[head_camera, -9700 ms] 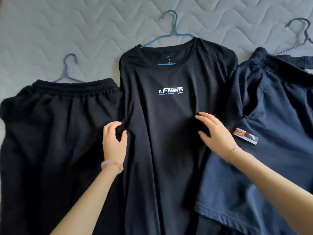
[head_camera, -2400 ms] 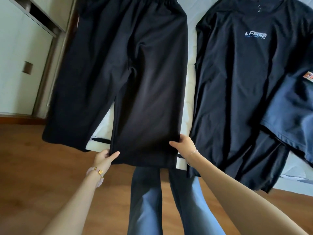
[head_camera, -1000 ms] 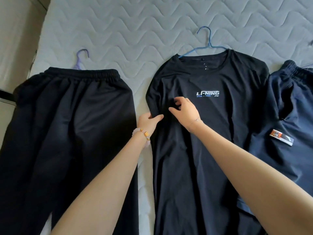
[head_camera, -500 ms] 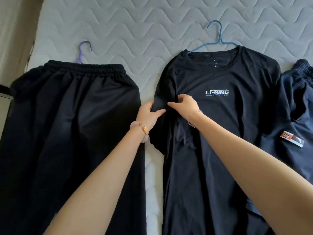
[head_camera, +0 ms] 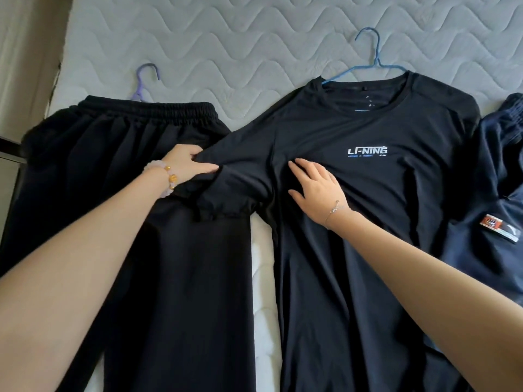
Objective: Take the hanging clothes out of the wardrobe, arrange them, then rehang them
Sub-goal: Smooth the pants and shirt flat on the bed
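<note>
A black T-shirt [head_camera: 368, 222] with a white chest logo lies flat on the mattress, on a blue hanger [head_camera: 373, 52]. My left hand [head_camera: 186, 165] grips the end of its left sleeve, which is stretched out sideways over the black trousers [head_camera: 127, 222]. My right hand [head_camera: 314, 190] lies flat, fingers spread, on the shirt's chest near the armpit. The trousers lie to the left on a purple hanger [head_camera: 144, 80]. Navy shorts [head_camera: 495, 193] with a sewn label lie at the right edge, partly under the shirt.
The grey quilted mattress [head_camera: 226, 46] carries all three garments. Its left edge borders a beige surface [head_camera: 25, 52]. A narrow strip of bare mattress shows between trousers and shirt.
My left hand has pulled the shirt's folded sleeve out to the left over the trousers. My right hand has opened flat on the chest. The view has shifted slightly.
</note>
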